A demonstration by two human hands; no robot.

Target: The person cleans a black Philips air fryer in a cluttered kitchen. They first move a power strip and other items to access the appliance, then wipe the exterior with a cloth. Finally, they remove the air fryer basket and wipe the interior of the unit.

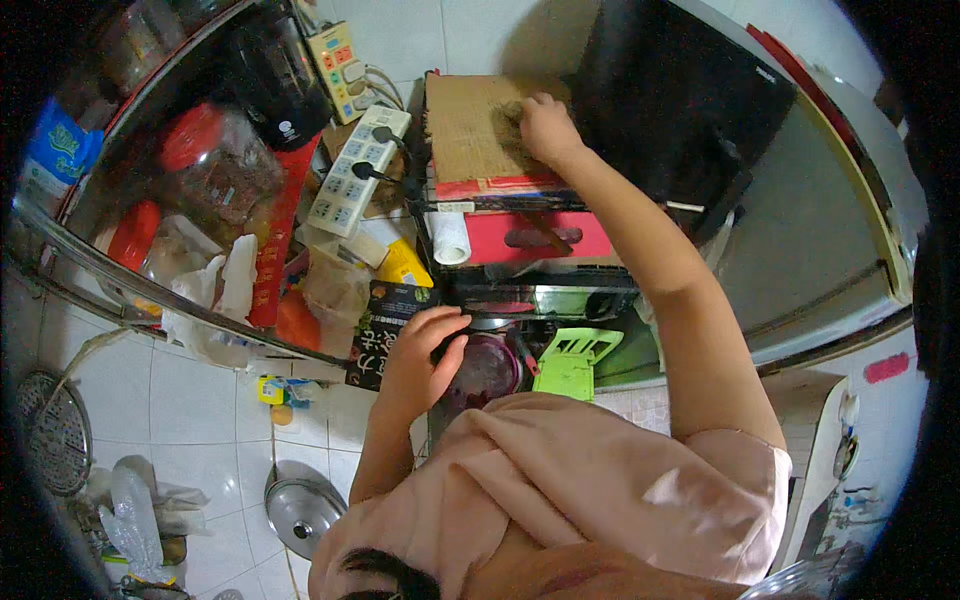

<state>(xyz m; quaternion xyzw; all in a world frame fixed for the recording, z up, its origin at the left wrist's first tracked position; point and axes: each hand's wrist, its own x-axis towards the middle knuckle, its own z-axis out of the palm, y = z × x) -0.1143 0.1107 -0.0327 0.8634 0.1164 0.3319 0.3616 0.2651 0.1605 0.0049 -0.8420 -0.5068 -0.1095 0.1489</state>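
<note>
My right hand (550, 129) is at a brown cardboard sheet (469, 127) on top of a rack, its fingers curled around a dark, bristly or stringy thing (511, 124) that is too blurred to name. Lower down, my left hand (426, 360) is raised with thumb and fingers apart and nothing visible in it. It is beside a round container with a purple rim (484, 367) and a black printed bag or box (382, 326). Below the cardboard, a red panel with an oval handle hole (487, 238) and a white roll (451, 240) lie on the rack's shelf.
Left of the rack are a white power strip (360, 171) with black plugs, a smaller power strip (339, 71) and a red-lidded jar (225, 169). A large black appliance (675, 97) is at the right. A light green plastic rack (570, 360) stands low in front of me.
</note>
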